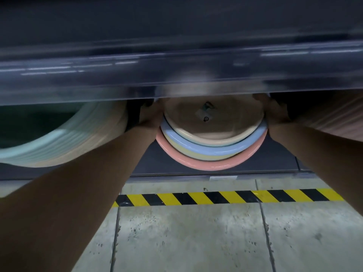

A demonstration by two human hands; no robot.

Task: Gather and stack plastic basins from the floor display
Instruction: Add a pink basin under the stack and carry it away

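One stack of basins (212, 146) sits in the middle of the frame on a dark grey platform (149, 163), its far half tucked under the front edge of a dark, glossy shelf (176, 75) that fills the upper frame. Four round, smooth plastic rims can be counted, nested one inside the other: a cream basin (196, 134) innermost, then a blue basin (225, 149), a yellow basin (188, 152) and a pink basin (206, 164) outermost, each with a thick rolled lip that catches the light. A small sticker (205, 112) lies on the flat bottom of the cream one. Two bare arms reach in from the lower corners. The left hand (150, 116) holds the stack's left side and the right hand (275, 112) its right side, fingers curled at the rims, though the fingertips are lost in shadow under the shelf. Two more stacks flank it, both blurred: a mint and cream one (59, 140) at the left of the frame and a pinkish one (324, 116) at the right. In the lower frame the floor (186, 232) is pale, speckled slabs with dark joints, crossed by one strip of yellow-and-black hazard tape (225, 197).
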